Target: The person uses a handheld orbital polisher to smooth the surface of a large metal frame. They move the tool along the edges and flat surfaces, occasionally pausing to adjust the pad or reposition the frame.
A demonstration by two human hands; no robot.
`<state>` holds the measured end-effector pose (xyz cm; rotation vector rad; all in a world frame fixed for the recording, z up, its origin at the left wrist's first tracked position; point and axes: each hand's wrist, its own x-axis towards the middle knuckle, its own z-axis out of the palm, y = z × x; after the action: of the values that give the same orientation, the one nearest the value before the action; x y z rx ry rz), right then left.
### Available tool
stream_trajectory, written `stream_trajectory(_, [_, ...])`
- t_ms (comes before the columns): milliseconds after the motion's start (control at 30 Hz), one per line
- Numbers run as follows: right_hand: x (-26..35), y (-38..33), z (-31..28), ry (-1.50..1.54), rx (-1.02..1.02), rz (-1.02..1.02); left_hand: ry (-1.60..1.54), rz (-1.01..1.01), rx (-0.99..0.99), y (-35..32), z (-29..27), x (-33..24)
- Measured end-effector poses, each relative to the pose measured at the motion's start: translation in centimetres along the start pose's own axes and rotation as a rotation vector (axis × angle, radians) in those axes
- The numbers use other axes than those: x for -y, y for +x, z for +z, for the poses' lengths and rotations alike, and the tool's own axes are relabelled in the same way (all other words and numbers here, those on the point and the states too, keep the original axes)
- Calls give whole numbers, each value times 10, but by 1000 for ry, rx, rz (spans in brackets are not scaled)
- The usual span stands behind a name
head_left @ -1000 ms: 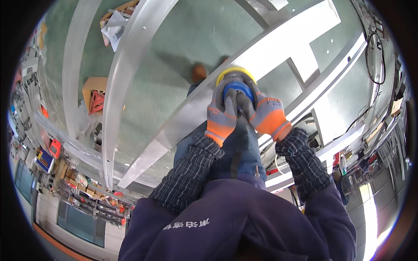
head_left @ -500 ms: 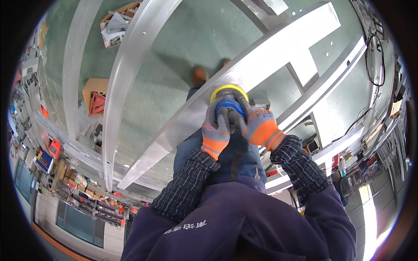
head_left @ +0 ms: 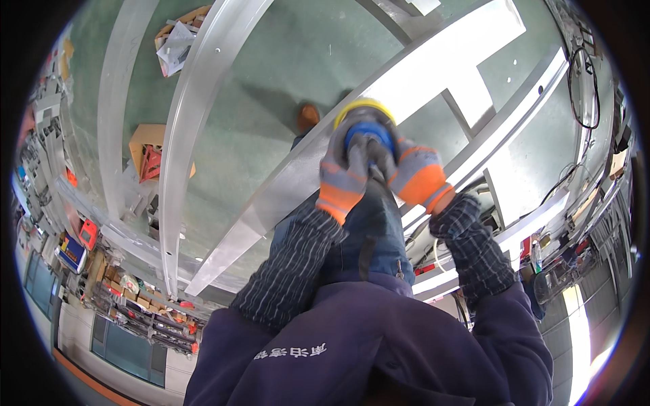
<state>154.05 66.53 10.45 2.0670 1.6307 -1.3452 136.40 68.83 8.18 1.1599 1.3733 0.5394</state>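
Observation:
Both gloved hands grip a round disc sander (head_left: 370, 130) with a blue body and a yellow rim at its far side. It sits on a wide grey metal beam (head_left: 281, 186) that runs diagonally under it. My left hand (head_left: 342, 177), in a grey and orange glove, wraps the sander's left side. The right hand (head_left: 416, 170), gloved alike and slightly blurred, closes round its right side. The fingers overlap near the back of the tool. The sander's underside is hidden.
More metal beams stand to the left (head_left: 202, 101) and right (head_left: 504, 135). On the green floor are a cardboard box with red parts (head_left: 150, 157) and another box with scraps (head_left: 177, 46). A black cable (head_left: 585, 88) hangs at the far right. My brown shoe (head_left: 308, 117) shows beyond the beam.
Both hands have pushed the sander away from me and slightly right along the beam. The grip on it looks the same.

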Motion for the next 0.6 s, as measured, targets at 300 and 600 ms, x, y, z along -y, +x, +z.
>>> stream_trajectory(300, [4, -7, -22, 67, -9, 14, -145, -87, 21, 2, 11, -9])
stream_trajectory(600, [-14, 13, -34, -14, 46, 42, -130, -176, 54, 26, 23, -12])
